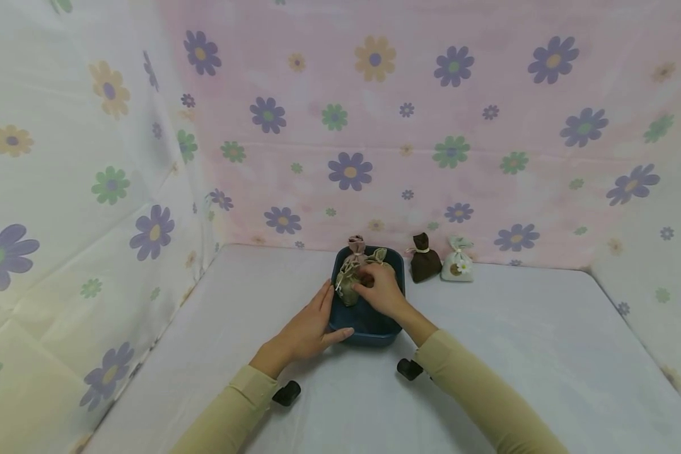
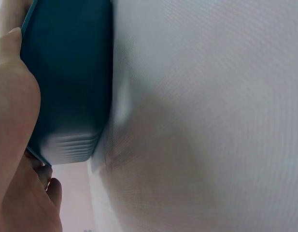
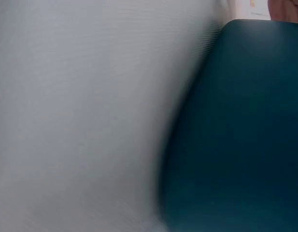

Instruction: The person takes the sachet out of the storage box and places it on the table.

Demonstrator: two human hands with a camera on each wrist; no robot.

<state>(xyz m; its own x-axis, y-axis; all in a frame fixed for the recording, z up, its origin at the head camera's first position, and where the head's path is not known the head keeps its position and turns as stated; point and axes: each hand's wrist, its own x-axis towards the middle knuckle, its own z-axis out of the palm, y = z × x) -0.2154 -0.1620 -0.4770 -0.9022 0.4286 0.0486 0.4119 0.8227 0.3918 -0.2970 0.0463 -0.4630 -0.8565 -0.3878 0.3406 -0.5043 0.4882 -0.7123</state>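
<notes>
A dark blue plastic tub [image 1: 369, 334] stands on the table with small tied cloth pouches inside. My left hand [image 1: 303, 331] lies along its left side, fingers straight against the wall and thumb at the front rim; the left wrist view shows this hand [image 2: 13, 101] against the tub [image 2: 71, 72]. Reaching into the tub, my right hand [image 1: 383, 290] pinches an olive-green pouch [image 1: 349, 295] with thumb and curled fingers. Behind it, a dusty-pink pouch [image 1: 356, 244] stands upright. Another green pouch top [image 1: 379, 255] shows beyond the right hand, which hides the rest.
Right of the tub stand a dark brown tied pouch [image 1: 425, 261] and a white pouch [image 1: 457, 261] with a daisy. Black wrist-camera parts [image 1: 287, 393] show beside the sleeves. Flower-printed cloth [image 1: 295, 126] hangs behind and at both sides of the white table [image 1: 522, 340].
</notes>
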